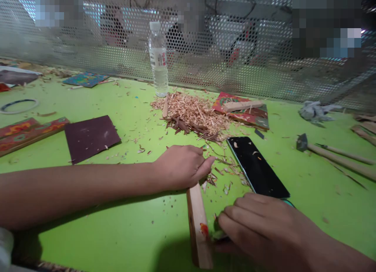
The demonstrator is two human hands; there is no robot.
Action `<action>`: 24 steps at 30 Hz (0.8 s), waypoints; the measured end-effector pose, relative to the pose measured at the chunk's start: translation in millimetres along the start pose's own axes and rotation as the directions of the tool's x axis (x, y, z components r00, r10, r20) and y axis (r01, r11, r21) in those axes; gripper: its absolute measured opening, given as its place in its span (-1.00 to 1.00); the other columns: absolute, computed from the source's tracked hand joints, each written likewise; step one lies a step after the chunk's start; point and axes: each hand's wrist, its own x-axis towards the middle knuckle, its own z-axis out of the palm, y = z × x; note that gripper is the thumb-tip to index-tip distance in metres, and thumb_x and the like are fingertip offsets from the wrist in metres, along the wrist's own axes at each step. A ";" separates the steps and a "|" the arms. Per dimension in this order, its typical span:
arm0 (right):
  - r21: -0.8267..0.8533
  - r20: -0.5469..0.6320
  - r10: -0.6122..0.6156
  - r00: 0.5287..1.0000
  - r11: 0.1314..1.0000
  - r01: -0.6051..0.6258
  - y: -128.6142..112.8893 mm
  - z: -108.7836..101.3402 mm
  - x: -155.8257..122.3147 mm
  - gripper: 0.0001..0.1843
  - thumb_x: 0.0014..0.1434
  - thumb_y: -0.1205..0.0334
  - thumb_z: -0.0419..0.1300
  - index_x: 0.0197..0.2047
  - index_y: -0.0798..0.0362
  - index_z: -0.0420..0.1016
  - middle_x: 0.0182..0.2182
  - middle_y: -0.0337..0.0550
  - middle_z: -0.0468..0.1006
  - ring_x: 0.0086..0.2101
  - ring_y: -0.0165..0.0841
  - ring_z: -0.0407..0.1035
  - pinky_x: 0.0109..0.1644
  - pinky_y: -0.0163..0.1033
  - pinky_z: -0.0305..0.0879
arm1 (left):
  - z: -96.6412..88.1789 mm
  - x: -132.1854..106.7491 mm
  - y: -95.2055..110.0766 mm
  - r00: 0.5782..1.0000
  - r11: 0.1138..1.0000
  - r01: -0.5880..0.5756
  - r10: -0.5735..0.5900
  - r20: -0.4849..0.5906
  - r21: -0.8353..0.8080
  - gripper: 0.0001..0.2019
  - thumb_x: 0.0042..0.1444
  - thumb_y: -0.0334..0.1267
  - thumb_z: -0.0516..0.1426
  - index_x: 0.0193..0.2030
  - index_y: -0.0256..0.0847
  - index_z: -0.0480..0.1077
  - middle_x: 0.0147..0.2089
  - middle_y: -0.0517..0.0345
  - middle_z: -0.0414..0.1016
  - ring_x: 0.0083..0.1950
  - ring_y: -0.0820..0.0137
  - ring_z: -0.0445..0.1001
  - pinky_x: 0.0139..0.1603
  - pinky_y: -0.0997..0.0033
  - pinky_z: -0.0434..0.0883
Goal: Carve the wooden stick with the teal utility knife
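"Where's the wooden strip (199, 225)?"

"Lower centre of the frame, flat on the green table (132, 233). The left hand (182, 166) is clamped over its far end."

"And the right hand (258, 229)?"

"Clenched, knuckles up, hard against the strip's right side. I can't tell what's inside the fist."

"What could go wrong?"

"I'd say a slip along the grain would run straight at those left fingers. The phone (257, 166) lies just beside them and could get scratched."
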 end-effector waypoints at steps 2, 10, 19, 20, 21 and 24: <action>0.000 -0.054 -0.002 0.999 1.000 0.002 1.0 0.6 0.9 -0.69 0.58 0.13 0.04 -0.24 0.01 0.39 -0.46 -0.31 0.44 -0.47 -0.37 0.24 -0.34 -0.17 0.06 | 0.7 0.3 -0.3 1.000 1.000 -0.001 0.001 -0.009 -0.004 -0.32 0.53 -0.04 -0.24 -0.44 -0.26 0.52 -0.29 -0.02 0.55 -0.34 0.27 0.49 -0.38 0.28 0.32; 0.154 -0.093 0.091 0.992 0.985 -0.076 -13.0 10.0 6.5 -0.72 0.58 0.25 -0.05 -0.11 0.00 0.46 -0.48 -0.34 0.41 -0.50 -0.37 0.21 -0.35 -0.20 0.04 | -1.4 1.6 1.4 0.999 0.998 0.024 -0.026 0.029 0.055 -0.36 0.52 -0.07 -0.20 -0.41 -0.25 0.54 -0.27 0.01 0.57 -0.33 0.27 0.51 -0.42 0.29 0.25; 0.264 -0.004 0.133 0.991 0.956 -0.127 -12.4 7.8 18.2 -0.68 0.56 0.14 0.01 -0.18 0.01 0.50 -0.43 -0.29 0.53 -0.46 -0.39 0.31 -0.36 -0.23 0.10 | -1.9 3.1 4.0 0.998 0.997 0.037 -0.040 0.044 0.063 -0.37 0.52 -0.05 -0.20 -0.36 -0.25 0.57 -0.26 -0.02 0.59 -0.29 0.24 0.55 -0.40 0.30 0.31; 0.289 0.052 0.147 0.988 0.944 -0.156 -11.2 6.1 19.8 -0.72 0.53 0.13 0.07 -0.19 0.02 0.51 -0.41 -0.28 0.55 -0.45 -0.39 0.33 -0.35 -0.24 0.11 | -2.1 3.1 4.1 0.998 0.997 0.038 -0.041 0.045 0.065 -0.37 0.52 -0.05 -0.20 -0.35 -0.25 0.58 -0.26 -0.03 0.59 -0.28 0.24 0.55 -0.39 0.30 0.32; 0.310 0.122 0.161 0.979 0.931 -0.192 -10.4 3.7 21.8 -0.79 0.49 0.14 0.15 -0.18 0.02 0.52 -0.38 -0.29 0.56 -0.43 -0.39 0.37 -0.34 -0.26 0.13 | -2.2 3.0 4.1 0.998 0.997 0.037 -0.040 0.046 0.068 -0.36 0.52 -0.05 -0.20 -0.34 -0.26 0.58 -0.25 -0.03 0.59 -0.27 0.23 0.56 -0.39 0.30 0.32; 0.344 0.313 0.207 0.927 0.885 -0.313 -10.3 -6.4 30.3 -0.98 0.35 0.29 0.31 -0.15 0.01 0.56 -0.32 -0.30 0.62 -0.33 -0.37 0.46 -0.26 -0.29 0.21 | -2.2 3.0 4.3 0.998 0.996 0.035 -0.039 0.051 0.082 -0.35 0.53 -0.05 -0.21 -0.32 -0.26 0.59 -0.23 -0.04 0.60 -0.24 0.21 0.58 -0.38 0.29 0.32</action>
